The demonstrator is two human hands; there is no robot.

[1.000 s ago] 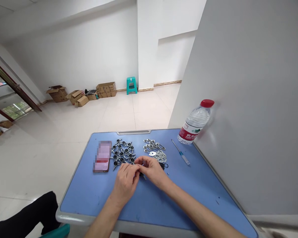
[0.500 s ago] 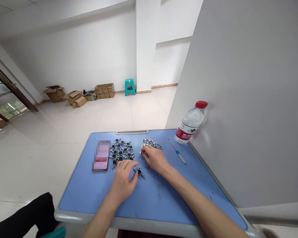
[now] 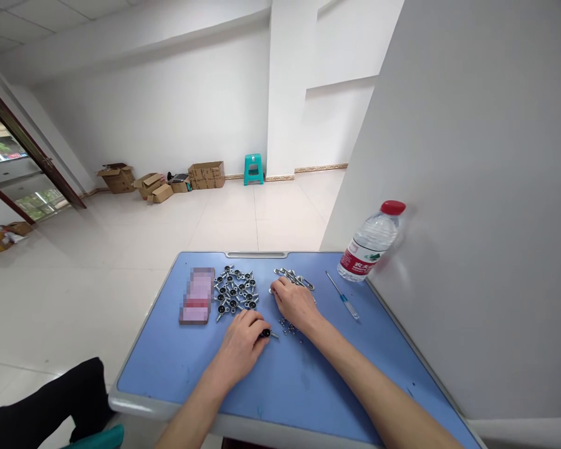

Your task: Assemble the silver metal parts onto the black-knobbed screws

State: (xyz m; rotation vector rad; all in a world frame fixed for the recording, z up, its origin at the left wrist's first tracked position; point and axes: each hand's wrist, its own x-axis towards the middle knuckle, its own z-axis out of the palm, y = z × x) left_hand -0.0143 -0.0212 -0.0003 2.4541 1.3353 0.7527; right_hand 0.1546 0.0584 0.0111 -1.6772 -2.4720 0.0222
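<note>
My left hand [image 3: 242,340] is closed, thumb and fingers around a small metal fitting with a black round centre [image 3: 265,333]; its threaded end sticks out to the right. Just beyond that hand lies a cluster of several similar fittings [image 3: 234,292]. My right hand [image 3: 295,304] rests at the near side of a pile of long metal loop pieces [image 3: 302,279]. Its fingertips are pinched together, with a bit of metal showing beside them; what they hold is mostly hidden. Tiny screws or nuts [image 3: 288,327] lie scattered under its wrist.
A screwdriver [image 3: 343,297] with a clear and blue handle lies to the right. Behind it a water bottle [image 3: 367,243] stands against the grey panel [image 3: 472,218]. A blurred-out phone-like slab [image 3: 199,296] lies left on the blue table [image 3: 168,368]. Cardboard boxes [image 3: 206,175] and a green stool [image 3: 253,169] stand by the wall.
My left hand has closed its thumb and fingers on the fitting that lay beside it. The right hand stays at the loop pile, its fingers still pinched. The whole view has shifted slightly.
</note>
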